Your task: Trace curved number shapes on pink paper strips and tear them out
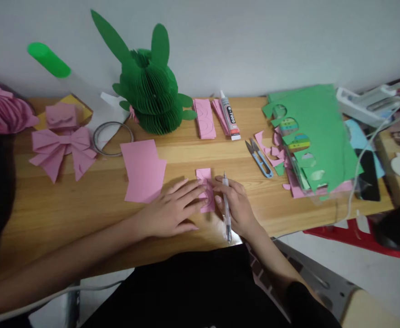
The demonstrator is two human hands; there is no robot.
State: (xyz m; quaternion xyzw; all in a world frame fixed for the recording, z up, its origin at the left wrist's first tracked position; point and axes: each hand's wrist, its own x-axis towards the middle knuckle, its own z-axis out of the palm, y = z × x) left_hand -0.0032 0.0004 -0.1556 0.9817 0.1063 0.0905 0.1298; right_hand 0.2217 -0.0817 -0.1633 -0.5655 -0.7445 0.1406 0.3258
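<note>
A small pink paper strip (207, 207) lies on the wooden table in front of me, with curved pencil-like outlines drawn on it. My left hand (171, 207) rests flat, fingers spread, their tips over the strip's left part. At the strip's right edge, my right hand (238, 205) grips a clear pen (227, 214). The pen's pointed end faces away from me. A larger sheet of pink paper (143, 171) with a notched edge lies left of my left hand.
Behind stands a green honeycomb paper figure (154, 95). Folded pink strips (205, 119) and a glue tube (230, 116) lie beyond my hands. Thread snips (259, 157) sit near pink scraps and green sheets (323, 132). Leftward are a tape roll (130, 132) and pink paper bow (65, 146).
</note>
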